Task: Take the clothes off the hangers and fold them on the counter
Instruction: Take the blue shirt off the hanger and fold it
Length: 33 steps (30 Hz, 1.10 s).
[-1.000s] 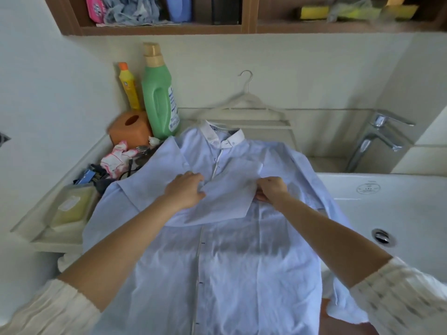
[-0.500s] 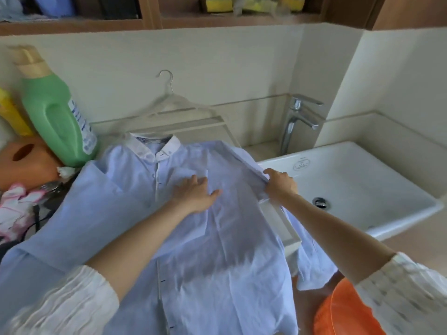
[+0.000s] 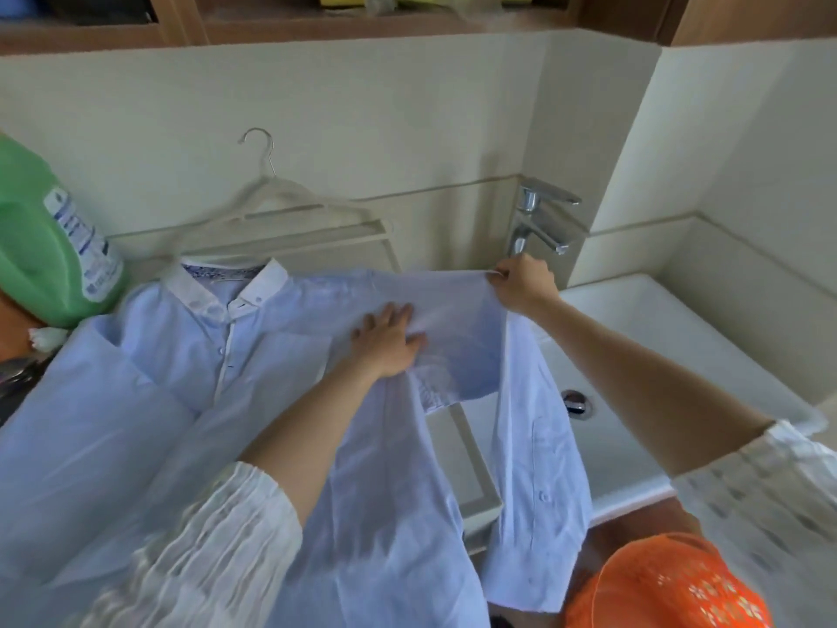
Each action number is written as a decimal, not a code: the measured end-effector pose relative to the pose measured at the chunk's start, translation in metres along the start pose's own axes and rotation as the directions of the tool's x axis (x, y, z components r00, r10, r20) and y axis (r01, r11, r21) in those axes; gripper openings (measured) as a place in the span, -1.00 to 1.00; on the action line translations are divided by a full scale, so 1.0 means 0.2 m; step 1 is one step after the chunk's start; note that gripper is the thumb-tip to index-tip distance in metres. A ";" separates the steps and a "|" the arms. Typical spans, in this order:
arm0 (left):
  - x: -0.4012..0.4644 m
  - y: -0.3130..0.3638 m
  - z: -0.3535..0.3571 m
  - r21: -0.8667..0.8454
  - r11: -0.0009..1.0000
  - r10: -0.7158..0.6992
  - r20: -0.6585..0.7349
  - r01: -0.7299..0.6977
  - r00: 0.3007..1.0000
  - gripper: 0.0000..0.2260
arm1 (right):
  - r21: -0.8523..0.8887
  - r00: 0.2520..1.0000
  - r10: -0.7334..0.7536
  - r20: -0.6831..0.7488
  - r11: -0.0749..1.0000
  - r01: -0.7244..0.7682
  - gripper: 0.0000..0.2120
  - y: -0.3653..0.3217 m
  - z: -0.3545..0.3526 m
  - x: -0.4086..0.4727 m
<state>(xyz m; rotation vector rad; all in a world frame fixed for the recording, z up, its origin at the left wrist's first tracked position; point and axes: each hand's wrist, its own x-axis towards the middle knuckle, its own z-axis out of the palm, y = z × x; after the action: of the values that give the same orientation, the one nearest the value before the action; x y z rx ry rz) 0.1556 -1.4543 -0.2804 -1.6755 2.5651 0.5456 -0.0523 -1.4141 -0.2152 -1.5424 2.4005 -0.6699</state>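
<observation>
Shirt (image 3: 190,401) — pale blue, off its hanger (image 3: 290,210) — lies front-up on the tabletop (image 3: 457,451) beside the sink (image 3: 679,355). A second ago both hands held a folded panel at its chest. Now the right hand (image 3: 521,285) pinches the sleeve's shoulder edge, lifted out over the basin, while the left hand (image 3: 389,339) presses flat, fingers spread, as anchor — the right-side fold looks about to begin.

Left hand (image 3: 388,339) flat, fingers spread; right hand (image 3: 521,283) raised, pinching.
</observation>
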 end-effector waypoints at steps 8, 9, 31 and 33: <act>0.06 0.10 0.11 0.161 0.963 -0.214 -0.039 0.217 0.976 -0.45 | -0.159 0.905 -0.087 0.416 0.973 0.166 -0.87 0.17 0.14 0.14; 0.07 0.10 0.12 0.166 0.959 -0.227 -0.040 0.231 0.973 -0.46 | -0.166 0.848 -0.052 0.527 0.973 0.163 -0.96 0.24 0.18 0.13; 0.05 0.10 0.11 0.228 0.956 -0.131 -0.231 0.185 0.964 -0.52 | 0.493 0.560 -0.169 0.811 0.714 -0.497 -0.82 0.55 -0.37 0.33; 0.04 0.19 0.05 0.032 0.998 -0.029 -0.450 0.048 0.893 -0.62 | 0.563 0.550 -0.272 0.790 0.678 -0.473 -0.84 0.43 -0.41 0.31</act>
<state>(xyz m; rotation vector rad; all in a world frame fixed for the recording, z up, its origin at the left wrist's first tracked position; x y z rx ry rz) 0.1160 -1.4434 -0.2816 -2.0366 2.8015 0.1000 -0.1811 -1.4195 -0.1805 -0.9499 1.1962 -0.5570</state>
